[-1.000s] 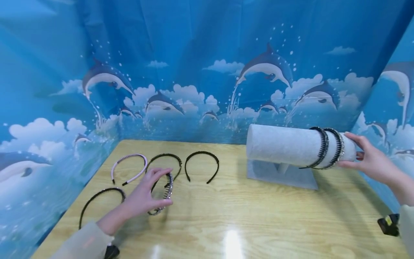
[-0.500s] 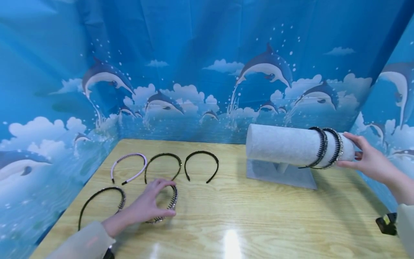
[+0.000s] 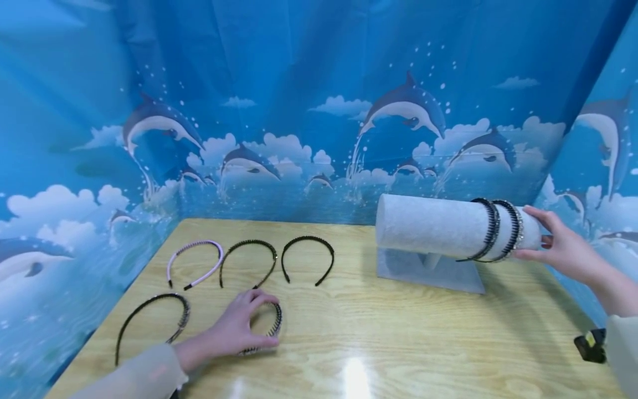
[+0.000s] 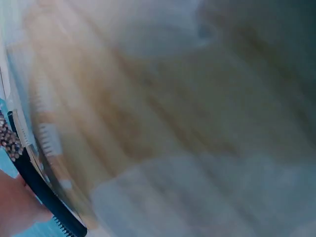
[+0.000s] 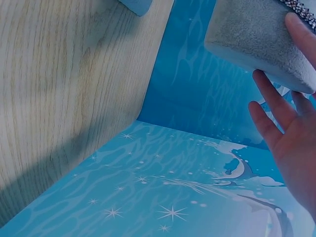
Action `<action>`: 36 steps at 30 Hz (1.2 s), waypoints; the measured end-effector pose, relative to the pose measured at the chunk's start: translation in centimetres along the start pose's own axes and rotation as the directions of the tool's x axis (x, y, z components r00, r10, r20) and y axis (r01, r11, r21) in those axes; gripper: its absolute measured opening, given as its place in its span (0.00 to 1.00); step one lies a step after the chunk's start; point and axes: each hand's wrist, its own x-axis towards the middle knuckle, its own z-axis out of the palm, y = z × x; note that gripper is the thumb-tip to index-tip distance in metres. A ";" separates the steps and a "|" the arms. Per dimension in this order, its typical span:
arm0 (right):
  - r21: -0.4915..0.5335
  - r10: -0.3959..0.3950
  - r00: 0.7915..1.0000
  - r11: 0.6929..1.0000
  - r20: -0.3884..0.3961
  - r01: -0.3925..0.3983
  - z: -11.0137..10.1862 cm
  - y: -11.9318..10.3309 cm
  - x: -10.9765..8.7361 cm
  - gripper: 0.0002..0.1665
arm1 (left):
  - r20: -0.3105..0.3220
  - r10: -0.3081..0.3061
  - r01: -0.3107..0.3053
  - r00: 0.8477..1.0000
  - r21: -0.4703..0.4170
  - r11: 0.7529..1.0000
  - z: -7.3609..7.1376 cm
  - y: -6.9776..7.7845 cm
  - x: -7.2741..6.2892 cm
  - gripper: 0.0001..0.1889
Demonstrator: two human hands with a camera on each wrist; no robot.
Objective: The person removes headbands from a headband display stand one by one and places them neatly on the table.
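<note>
Headband, toothed, one: pinched between thumb and fingers of the left hand, low over the wood-grain table; contact with the tabletop cannot be told.

Headbands, loose, four: one lilac, beyond and left of that grip; one dark toothed headband, just beyond it; one slim black headband, beyond and to its right; one black headband with studded side, to its left.

Display roll, grey plush, one: held at its end by the right hand, digits spread across it.

Headbands, black, two, fitted around the roll: one dark-faced, one rhinestone-studded, nearest the right grip.
</note>
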 end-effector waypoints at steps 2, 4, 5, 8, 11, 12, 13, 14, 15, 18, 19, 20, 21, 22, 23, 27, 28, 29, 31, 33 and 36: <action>0.004 0.005 1.000 1.000 0.000 -0.005 0.0 0.0 -0.1 0.65 | 0.007 -0.016 0.016 1.000 0.016 1.000 0.2 0.1 -0.1 0.43; 0.008 0.005 1.000 1.000 0.001 -0.005 0.0 0.0 -0.1 0.65 | 0.008 -0.037 0.037 0.999 0.036 0.999 0.3 0.2 0.0 0.43; 0.008 0.004 1.000 1.000 0.001 -0.004 0.0 -0.1 -0.1 0.65 | 0.009 -0.046 0.046 0.999 0.048 0.998 0.4 0.2 -0.1 0.44; 0.008 -0.002 1.000 1.000 -0.001 0.002 0.0 -0.2 -0.3 0.64 | 0.010 -0.059 0.058 0.998 0.079 0.995 0.6 0.2 -0.1 0.44; 0.007 -0.004 1.000 1.000 -0.002 0.004 0.0 -0.3 -0.4 0.64 | 0.009 -0.057 0.055 0.998 0.106 0.993 0.9 0.2 0.0 0.46; 0.008 -0.006 1.000 1.000 -0.002 0.006 0.0 -0.3 -0.4 0.64 | 0.006 -0.051 0.050 0.999 0.114 0.992 0.9 0.3 0.1 0.46; 0.011 -0.006 1.000 1.000 0.001 0.006 -0.1 -0.2 -0.4 0.64 | 0.000 -0.045 0.045 0.999 0.125 0.991 0.9 0.3 0.1 0.47; 0.010 -0.007 1.000 1.000 0.004 0.007 -0.2 -0.2 -0.4 0.64 | -0.006 -0.041 0.041 0.999 0.138 0.990 0.9 0.3 0.2 0.48; 0.010 -0.007 1.000 1.000 0.008 0.007 -0.3 -0.2 -0.5 0.64 | -0.011 -0.035 0.037 0.999 0.150 0.988 0.8 0.3 0.3 0.49; 0.016 -0.011 1.000 1.000 0.026 0.010 -0.5 -0.2 -0.5 0.65 | -0.025 -0.003 0.007 1.000 0.157 0.988 0.3 0.1 0.7 0.47; 0.014 -0.009 1.000 1.000 0.030 0.009 -0.6 -0.2 -0.5 0.65 | -0.024 0.006 -0.003 1.000 0.146 0.989 0.0 0.0 0.9 0.45; 0.011 -0.009 0.999 1.000 0.031 0.009 -0.6 -0.2 -0.6 0.65 | -0.016 0.021 -0.019 1.000 0.125 0.992 -0.4 -0.1 1.1 0.41; 0.014 -0.008 0.999 1.000 0.035 0.007 -0.6 -0.2 -0.6 0.65 | -0.007 0.038 -0.037 0.999 0.101 0.994 -0.7 -0.2 1.3 0.37; 0.014 -0.006 0.999 1.000 0.036 0.006 -0.7 -0.2 -0.5 0.65 | 0.002 0.052 -0.052 0.999 0.074 0.996 -1.1 -0.4 1.6 0.32; 0.013 -0.004 0.999 1.000 0.037 0.004 -0.7 -0.2 -0.5 0.65 | 0.016 0.064 -0.065 0.998 0.051 0.997 -1.4 -0.5 1.8 0.28; 0.024 -0.003 0.999 1.000 0.042 0.002 -0.7 -0.2 -0.5 0.65 | 0.077 0.092 -0.089 0.993 -0.032 0.995 -2.6 -1.0 2.7 0.14; 0.021 -0.002 0.999 1.000 0.039 0.001 -0.6 -0.2 -0.5 0.65 | 0.090 0.098 -0.094 0.991 -0.047 0.994 -2.8 -1.1 2.9 0.12; 0.022 -0.002 0.999 1.000 0.040 0.001 -0.6 -0.2 -0.5 0.65 | 0.103 0.106 -0.100 0.989 -0.059 0.993 -2.9 -1.2 3.0 0.11; 0.031 0.001 0.999 1.000 0.045 -0.003 -0.6 -0.3 -0.5 0.66 | 0.121 0.121 -0.112 0.985 -0.074 0.991 -3.1 -1.4 3.2 0.09; 0.033 0.005 0.999 0.999 0.046 -0.007 -0.6 -0.3 -0.5 0.66 | 0.130 0.134 -0.124 0.982 -0.087 0.988 -3.1 -1.6 3.4 0.08; 0.038 0.007 0.999 0.999 0.044 -0.009 -0.6 -0.3 -0.5 0.67 | 0.132 0.139 -0.127 0.981 -0.091 0.988 -3.0 -1.9 3.5 0.07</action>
